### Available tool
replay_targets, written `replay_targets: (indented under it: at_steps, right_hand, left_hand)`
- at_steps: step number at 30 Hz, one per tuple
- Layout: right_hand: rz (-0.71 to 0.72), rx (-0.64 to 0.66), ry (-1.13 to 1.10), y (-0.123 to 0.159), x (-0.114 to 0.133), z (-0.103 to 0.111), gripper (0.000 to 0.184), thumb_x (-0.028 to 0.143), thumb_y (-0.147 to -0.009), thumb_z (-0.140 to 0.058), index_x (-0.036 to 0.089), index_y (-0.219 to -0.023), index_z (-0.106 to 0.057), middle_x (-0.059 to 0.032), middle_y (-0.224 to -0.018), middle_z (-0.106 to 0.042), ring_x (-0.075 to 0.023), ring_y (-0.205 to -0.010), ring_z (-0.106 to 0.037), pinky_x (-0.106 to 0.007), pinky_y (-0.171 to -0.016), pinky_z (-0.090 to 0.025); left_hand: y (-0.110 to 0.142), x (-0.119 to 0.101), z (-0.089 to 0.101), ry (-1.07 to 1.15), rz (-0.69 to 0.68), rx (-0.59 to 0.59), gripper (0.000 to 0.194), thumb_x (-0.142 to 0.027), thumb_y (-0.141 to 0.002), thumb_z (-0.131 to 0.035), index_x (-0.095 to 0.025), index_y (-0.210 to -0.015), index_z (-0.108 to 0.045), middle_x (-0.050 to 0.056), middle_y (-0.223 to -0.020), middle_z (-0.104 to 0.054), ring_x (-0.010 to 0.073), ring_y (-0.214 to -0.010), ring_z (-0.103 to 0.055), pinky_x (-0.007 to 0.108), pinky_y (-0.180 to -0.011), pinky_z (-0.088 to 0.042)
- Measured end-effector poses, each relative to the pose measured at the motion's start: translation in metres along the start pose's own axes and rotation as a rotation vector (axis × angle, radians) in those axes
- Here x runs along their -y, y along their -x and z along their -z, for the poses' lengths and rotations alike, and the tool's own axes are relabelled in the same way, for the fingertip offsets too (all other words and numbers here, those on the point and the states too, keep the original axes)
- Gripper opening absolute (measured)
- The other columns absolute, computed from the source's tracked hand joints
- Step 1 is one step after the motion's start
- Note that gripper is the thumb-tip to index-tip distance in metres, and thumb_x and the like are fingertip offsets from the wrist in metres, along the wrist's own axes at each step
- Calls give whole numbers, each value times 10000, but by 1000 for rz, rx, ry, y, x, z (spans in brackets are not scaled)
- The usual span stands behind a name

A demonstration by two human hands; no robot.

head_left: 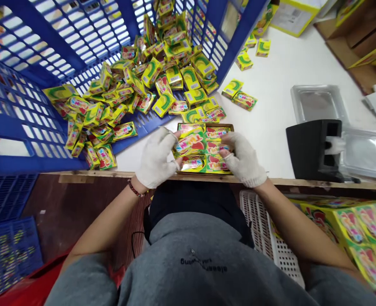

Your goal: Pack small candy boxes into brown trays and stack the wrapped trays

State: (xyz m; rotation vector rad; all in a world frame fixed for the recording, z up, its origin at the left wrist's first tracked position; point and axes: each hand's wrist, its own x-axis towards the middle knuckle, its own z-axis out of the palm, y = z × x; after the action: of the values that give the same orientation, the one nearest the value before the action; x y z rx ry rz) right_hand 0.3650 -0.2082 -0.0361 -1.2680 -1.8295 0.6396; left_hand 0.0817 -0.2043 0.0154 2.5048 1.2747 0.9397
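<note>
A shallow carton point(204, 171) lies at the table's front edge, filled with small yellow-green candy boxes in two columns. My left hand point(158, 157), in a white glove with bare fingertips, curls at its left side. Thumb and forefinger grip a slightly tilted candy box point(190, 143) on top of the left column. From the right side, my gloved right hand point(244, 159) reaches over the carton's edge. Its bent thumb and forefinger close on a candy box point(212, 147) in the right column; the other fingers are partly hidden.
A tipped blue basket point(90, 55) spills many candy boxes at the left. Loose boxes point(244, 100) lie beyond the carton. To the right stand a black tape dispenser point(312, 148), clear plastic trays point(318, 102) and a cardboard box point(344, 51). A white crate point(254, 216) sits below the table edge.
</note>
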Motion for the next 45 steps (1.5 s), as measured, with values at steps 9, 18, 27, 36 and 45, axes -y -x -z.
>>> replay_targets:
  at_steps: [9, 18, 27, 36, 45]
  right_hand:
    - [-78, 48, -68, -50, 16, 26, 479, 539, -1042, -524, 279, -1434, -614, -92, -1274, -751, -301, -1229, -691, -522, -1023, -603]
    - [91, 352, 443, -52, -23, 15, 302, 328, -1007, -534, 240, -1076, -815, -101, -1150, -796, -277, -1031, -726, -430, -893, -573]
    - [182, 317, 499, -23, -25, -7, 475, 370, -1044, -468, 149, -1403, -687, -181, -1498, -656, -375, -1437, -560, -606, -1206, -408]
    - [12, -127, 149, -42, -25, -10, 508, 453, -1067, -434, 217, -1487, -594, -163, -1478, -655, -309, -1384, -618, -537, -1179, -509]
    - [10, 129, 70, -115, -25, 29, 423, 354, -973, -584, 218, -1343, -736, -94, -1355, -748, -307, -1290, -681, -567, -1154, -528]
  left_hand:
    - [-27, -23, -50, 124, 96, 110, 571, -483, -993, -593, -149, -1453, -533, 171, -1319, -668, 329, -1242, -640, 501, -1073, -539]
    - [-31, 50, -40, -67, 281, 66, 361, -356, -978, -534, -187, -1284, -626, 158, -1322, -648, 339, -1330, -581, 534, -1151, -481]
    - [-104, 149, -57, -201, 564, 134, 530, -274, -839, -733, -111, -1317, -573, 165, -1327, -629, 313, -1250, -554, 513, -1112, -454]
    - [-92, 68, -54, 438, 549, -67, 408, -528, -1037, -468, -201, -1240, -603, 85, -1186, -733, 204, -1001, -682, 424, -813, -580]
    - [-78, 4, -67, 186, 237, 65, 360, -459, -1051, -470, -167, -1159, -651, 134, -1180, -723, 277, -1123, -671, 446, -999, -542]
